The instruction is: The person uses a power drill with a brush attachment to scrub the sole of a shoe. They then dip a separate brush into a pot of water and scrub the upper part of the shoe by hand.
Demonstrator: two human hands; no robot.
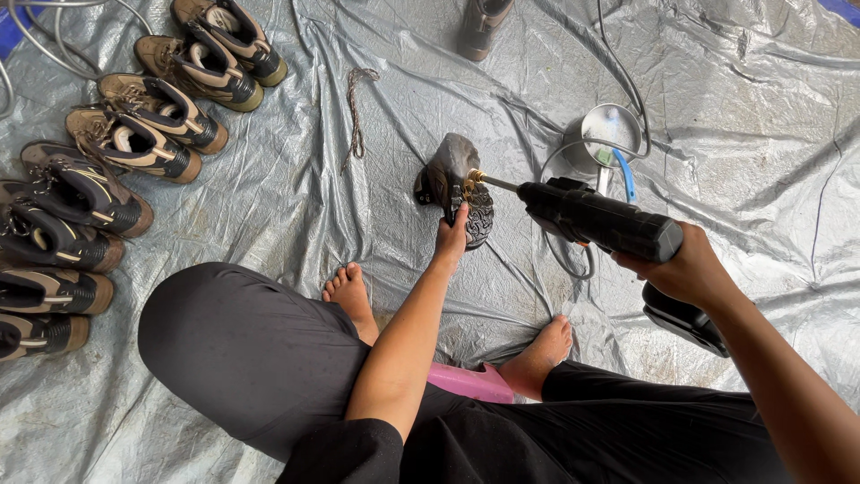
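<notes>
One grey tarpaulin (735, 108) spread over the floor, creased and damp-looking, carrying everything. Eight brown-and-black boots (134, 143) lined up along its left edge, laces loose; one more boot (484, 25) at the top edge. Black spray gun (600, 220) held level near the middle, brass nozzle touching the dark boot (452, 175). Dark boot stood on its side near the tarpaulin's middle, sole turned toward the wearer. Round metal bowl (614, 125) just beyond the gun, grey hose looped around it. Loose lace (356, 108) lying apart, toward the top edge. Left hand (451, 240): grip clenched on the dark boot's sole edge. Right hand (685, 269): grip clenched around the spray gun's handle. Bare feet resting on the tarpaulin below the boot.
</notes>
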